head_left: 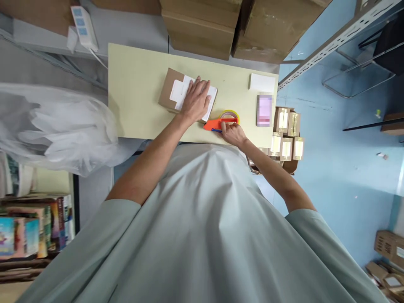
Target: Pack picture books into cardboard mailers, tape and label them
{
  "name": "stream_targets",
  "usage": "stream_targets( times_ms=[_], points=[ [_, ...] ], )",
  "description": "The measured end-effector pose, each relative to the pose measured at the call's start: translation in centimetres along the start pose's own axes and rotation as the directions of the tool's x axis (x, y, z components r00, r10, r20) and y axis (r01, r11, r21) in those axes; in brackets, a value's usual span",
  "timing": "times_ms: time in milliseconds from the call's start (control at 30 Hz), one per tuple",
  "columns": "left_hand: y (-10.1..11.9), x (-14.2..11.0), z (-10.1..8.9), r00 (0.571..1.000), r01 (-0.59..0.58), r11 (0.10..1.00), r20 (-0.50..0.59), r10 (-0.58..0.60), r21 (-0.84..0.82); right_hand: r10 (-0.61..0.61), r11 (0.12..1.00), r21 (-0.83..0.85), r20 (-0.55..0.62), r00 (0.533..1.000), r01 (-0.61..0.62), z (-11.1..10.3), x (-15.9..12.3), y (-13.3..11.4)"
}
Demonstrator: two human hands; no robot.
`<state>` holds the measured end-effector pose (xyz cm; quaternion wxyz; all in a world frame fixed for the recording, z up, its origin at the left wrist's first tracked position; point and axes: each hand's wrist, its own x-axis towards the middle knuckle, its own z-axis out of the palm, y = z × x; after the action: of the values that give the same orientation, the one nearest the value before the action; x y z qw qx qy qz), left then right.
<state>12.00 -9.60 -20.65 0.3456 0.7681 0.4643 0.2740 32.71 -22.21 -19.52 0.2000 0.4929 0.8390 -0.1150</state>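
Observation:
A small brown cardboard box (171, 87) with a white label (179, 92) on top lies on the pale yellow table (135, 92). My left hand (196, 101) rests flat on the box, fingers stretched over its right part. In my right hand (232, 134) is an orange tape dispenser (213, 124) with a yellow-rimmed roll of tape in it, my fingers closed round its lower side. The dispenser's front end is close to the box's lower right corner; I cannot tell whether it touches.
A phone (264, 110) and a white box (261, 82) lie at the table's right end. Large cartons (202, 33) stand behind it. Small taped boxes (285, 145) are stacked at the right. A plastic bag (63, 126) bulges at the left, above shelved books (41, 223). A power strip (84, 29) sits back left.

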Motion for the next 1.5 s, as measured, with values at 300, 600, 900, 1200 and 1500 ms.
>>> stream_targets(
  times_ms=[300, 600, 900, 1200, 1500],
  points=[
    [2.2, -3.4, -0.4, 0.993, -0.063, 0.974, 0.112, 0.039, 0.216, -0.103, 0.986, 0.13, -0.014, 0.995, 0.104, -1.7, 3.0, -6.0],
    [2.5, -3.8, -0.6, 0.983, -0.052, 0.969, 0.182, 0.008, 0.242, 0.238, 0.96, 0.146, 0.013, 0.971, -0.237, -0.7, -0.8, 8.4],
    [5.0, -3.9, -1.9, 0.956, -0.048, 0.965, 0.293, -0.031, 0.259, 0.092, 0.98, 0.17, 0.056, 0.994, -0.101, -4.3, 4.0, 7.5],
    [3.2, 2.5, -3.3, 0.988, 0.138, 0.945, 0.028, -0.153, 0.295, -0.04, 0.988, 0.151, 0.107, 0.993, 0.023, -5.3, 4.8, 6.8],
    [2.0, 4.2, -2.1, 0.967, 0.168, 0.938, 0.133, -0.216, 0.302, -0.143, 0.969, 0.214, 0.063, 0.988, 0.126, -5.3, 5.3, 3.1]
  ],
)
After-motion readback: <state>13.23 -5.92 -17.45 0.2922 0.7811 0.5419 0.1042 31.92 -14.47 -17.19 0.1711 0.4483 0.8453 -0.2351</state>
